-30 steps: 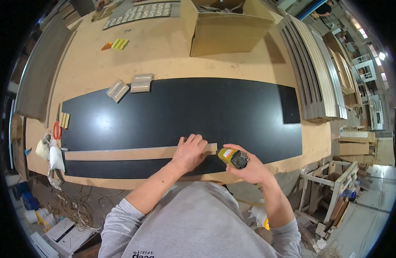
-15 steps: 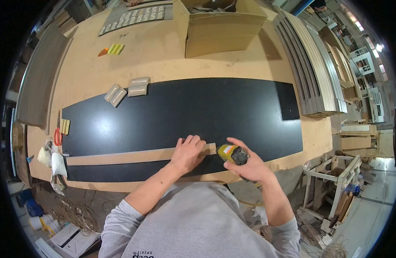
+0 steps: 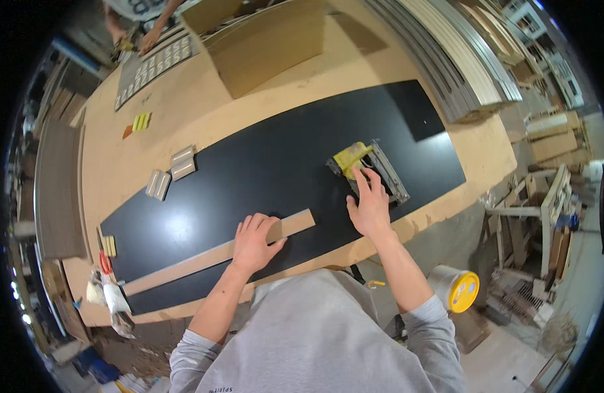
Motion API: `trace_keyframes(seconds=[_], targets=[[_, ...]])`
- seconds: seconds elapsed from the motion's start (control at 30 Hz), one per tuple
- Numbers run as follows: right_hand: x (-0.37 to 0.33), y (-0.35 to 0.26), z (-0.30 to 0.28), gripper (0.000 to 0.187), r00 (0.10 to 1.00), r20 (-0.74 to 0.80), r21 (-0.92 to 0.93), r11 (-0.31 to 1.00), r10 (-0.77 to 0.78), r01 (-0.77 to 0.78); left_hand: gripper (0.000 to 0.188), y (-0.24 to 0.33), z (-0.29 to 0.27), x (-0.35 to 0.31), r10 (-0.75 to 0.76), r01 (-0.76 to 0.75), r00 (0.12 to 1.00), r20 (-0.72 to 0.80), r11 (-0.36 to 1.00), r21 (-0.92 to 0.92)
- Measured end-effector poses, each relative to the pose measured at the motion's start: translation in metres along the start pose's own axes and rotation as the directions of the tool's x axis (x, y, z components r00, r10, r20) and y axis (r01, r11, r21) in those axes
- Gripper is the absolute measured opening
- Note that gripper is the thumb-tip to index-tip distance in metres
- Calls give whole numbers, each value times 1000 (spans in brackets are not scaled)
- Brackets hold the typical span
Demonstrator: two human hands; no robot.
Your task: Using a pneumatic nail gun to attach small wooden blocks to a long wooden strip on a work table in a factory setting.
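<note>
A long light-brown wooden strip (image 3: 295, 223) lies along the near part of a dark panel (image 3: 269, 157). My left hand (image 3: 252, 242) is over the strip near its right end, fingers across the far edge and thumb at the near edge, closed on it. To the right, a yellow-and-black nail gun (image 3: 354, 157) rests on its side on the panel. My right hand (image 3: 370, 206) is at this tool, fingers spread and reaching over it; the fingertips appear to touch its yellow body, without wrapping round it.
Two pairs of nail strips (image 3: 183, 163) lie by the panel's far edge. Red-handled scissors (image 3: 105, 262) and white bags (image 3: 115, 298) sit at the left. A cardboard box (image 3: 269, 52) stands behind, stacked boards (image 3: 439, 59) far right. Another person's hands (image 3: 148, 40) work at the far left.
My right hand has moved forward, and the nail gun it gripped now lies on the panel with the fingers spread. My left hand stays on the strip. The view has turned.
</note>
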State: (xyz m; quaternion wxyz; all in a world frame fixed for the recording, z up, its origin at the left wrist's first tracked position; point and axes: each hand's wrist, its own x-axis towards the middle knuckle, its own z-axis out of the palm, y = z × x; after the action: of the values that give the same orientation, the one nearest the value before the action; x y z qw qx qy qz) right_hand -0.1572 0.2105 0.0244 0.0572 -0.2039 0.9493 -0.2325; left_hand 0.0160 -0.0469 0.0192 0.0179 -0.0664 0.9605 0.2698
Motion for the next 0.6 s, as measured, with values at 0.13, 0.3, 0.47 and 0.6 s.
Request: trace_keyframes(seconds=[0.13,0.3,0.47,0.6], targets=[[7,4,7,75,996,-87,57,998,14,-9,48,1,0,17,-41,40,999,-24,999,-18],[19,-6,9,81,990,-124,88,995,65,-54,47,14,7,30,-5,7,996,-87,1000,28],[42,-15,6,86,992,-116,63,997,54,-46,49,16,12,34,1,1,996,-89,1000,26],[54,-5,-17,93,991,61,246,961,118,-129,48,16,10,35,-10,8,998,-68,1000,-17]])
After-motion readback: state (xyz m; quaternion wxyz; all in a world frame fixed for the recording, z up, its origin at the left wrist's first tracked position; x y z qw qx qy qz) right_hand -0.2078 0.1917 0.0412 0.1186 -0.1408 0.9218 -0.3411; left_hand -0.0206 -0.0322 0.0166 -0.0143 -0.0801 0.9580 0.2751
